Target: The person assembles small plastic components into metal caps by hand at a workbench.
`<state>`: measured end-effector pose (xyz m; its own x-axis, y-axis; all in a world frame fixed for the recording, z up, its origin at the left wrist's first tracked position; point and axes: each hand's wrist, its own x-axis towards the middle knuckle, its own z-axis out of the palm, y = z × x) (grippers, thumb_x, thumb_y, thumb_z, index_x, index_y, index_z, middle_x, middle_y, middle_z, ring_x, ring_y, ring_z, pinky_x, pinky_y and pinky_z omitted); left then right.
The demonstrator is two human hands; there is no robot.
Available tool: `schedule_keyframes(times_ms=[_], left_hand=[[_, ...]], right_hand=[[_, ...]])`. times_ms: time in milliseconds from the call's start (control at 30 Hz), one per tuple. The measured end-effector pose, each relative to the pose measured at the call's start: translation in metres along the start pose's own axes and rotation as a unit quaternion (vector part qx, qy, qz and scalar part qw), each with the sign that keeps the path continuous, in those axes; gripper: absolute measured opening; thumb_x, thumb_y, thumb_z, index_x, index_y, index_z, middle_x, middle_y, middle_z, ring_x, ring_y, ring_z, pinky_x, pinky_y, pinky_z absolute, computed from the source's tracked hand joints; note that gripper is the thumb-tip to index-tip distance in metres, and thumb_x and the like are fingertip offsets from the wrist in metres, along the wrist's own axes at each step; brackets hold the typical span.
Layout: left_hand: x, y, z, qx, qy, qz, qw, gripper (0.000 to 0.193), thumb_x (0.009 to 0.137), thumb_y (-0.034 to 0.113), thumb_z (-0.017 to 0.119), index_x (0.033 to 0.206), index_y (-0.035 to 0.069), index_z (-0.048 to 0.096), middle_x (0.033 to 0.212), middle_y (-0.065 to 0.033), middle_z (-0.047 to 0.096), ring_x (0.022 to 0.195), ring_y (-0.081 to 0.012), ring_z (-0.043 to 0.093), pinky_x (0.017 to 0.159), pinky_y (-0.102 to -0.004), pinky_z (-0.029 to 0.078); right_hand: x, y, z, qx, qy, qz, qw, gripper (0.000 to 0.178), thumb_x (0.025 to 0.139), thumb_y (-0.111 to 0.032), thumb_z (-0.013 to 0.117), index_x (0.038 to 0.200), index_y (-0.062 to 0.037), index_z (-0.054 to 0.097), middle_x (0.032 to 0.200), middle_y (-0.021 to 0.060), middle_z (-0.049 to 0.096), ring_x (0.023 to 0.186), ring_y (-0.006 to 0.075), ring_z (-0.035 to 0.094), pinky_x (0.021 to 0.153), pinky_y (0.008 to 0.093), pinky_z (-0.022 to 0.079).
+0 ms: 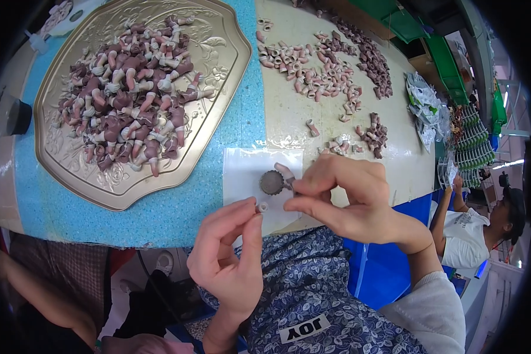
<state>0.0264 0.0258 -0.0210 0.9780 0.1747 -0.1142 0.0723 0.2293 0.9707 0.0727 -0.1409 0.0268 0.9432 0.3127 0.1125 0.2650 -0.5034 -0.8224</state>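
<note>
My left hand (229,253) is closed in a pinch on a small pale tubular doll limb (262,207), its hollow end showing. Between the thumb and forefinger of my right hand (351,197) is a small doll body part (285,174), mauve with a pale limb sticking up; my fingers cover some of it. Close beside that piece, a grey bottle cap (271,182) with a crimped rim rests on a white sheet (235,171). Both hands are just above the sheet, with the two pieces apart.
Left of the sheet, a gold embossed tray (224,112) bears a heap of doll parts (130,88). Loose pink limbs (301,68) and mauve pieces (374,65) lie farther back. Plastic bags (426,109) sit at the right. Another person (463,236) is at the far right.
</note>
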Motion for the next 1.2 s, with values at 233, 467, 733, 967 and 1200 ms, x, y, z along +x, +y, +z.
schedule_keyframes(times_ms=[233,467,733,967,1200], left_hand=[[-0.002,0.005,0.008,-0.089,-0.035,-0.043,0.995,0.017,0.084,-0.011,0.059,0.101,-0.008,0.056,0.106,-0.0216,0.063,0.097,-0.0208,0.063,0.084,-0.0277,0.053],[-0.007,0.002,0.01,-0.065,-0.043,0.033,0.996,0.016,0.083,-0.014,0.059,0.098,-0.009,0.057,0.101,-0.0228,0.063,0.093,-0.0225,0.064,0.081,-0.0298,0.054],[-0.01,-0.002,0.015,-0.023,-0.036,0.091,0.995,0.016,0.081,-0.015,0.06,0.095,-0.01,0.057,0.098,-0.0233,0.064,0.09,-0.023,0.064,0.078,-0.0314,0.054],[-0.009,-0.005,0.014,0.029,-0.016,0.11,0.993,0.019,0.079,-0.014,0.064,0.096,-0.01,0.058,0.097,-0.0216,0.065,0.088,-0.0219,0.065,0.079,-0.0304,0.054],[-0.01,0.021,0.018,0.214,-0.112,0.074,0.968,0.008,0.088,0.002,0.053,0.089,-0.004,0.058,0.078,-0.0144,0.062,0.067,-0.0207,0.064,0.057,-0.0316,0.05]], right_hand=[[-0.006,-0.018,-0.007,0.075,0.003,-0.042,0.996,0.019,0.072,-0.001,0.077,0.076,0.0029,0.058,0.074,0.0102,0.063,0.051,0.0115,0.055,0.043,0.0236,0.041],[-0.008,-0.019,-0.012,0.056,-0.049,-0.039,0.996,0.024,0.07,-0.002,0.08,0.074,0.0015,0.057,0.073,0.0151,0.065,0.065,0.022,0.065,0.052,0.0276,0.05],[-0.017,-0.005,0.002,0.069,-0.011,-0.078,0.995,0.017,0.077,-0.006,0.072,0.08,-0.0002,0.057,0.071,0.0071,0.057,0.056,0.0206,0.058,0.049,0.0295,0.044],[-0.016,-0.015,-0.012,-0.034,-0.015,-0.02,0.999,0.031,0.073,-0.017,0.08,0.077,-0.0014,0.053,0.072,0.009,0.058,0.055,0.0203,0.057,0.048,0.027,0.045],[-0.027,-0.009,0.002,-0.227,-0.032,-0.115,0.967,0.021,0.087,-0.017,0.06,0.075,-0.0025,0.05,0.06,0.0069,0.05,0.045,0.0215,0.053,0.036,0.0329,0.039]])
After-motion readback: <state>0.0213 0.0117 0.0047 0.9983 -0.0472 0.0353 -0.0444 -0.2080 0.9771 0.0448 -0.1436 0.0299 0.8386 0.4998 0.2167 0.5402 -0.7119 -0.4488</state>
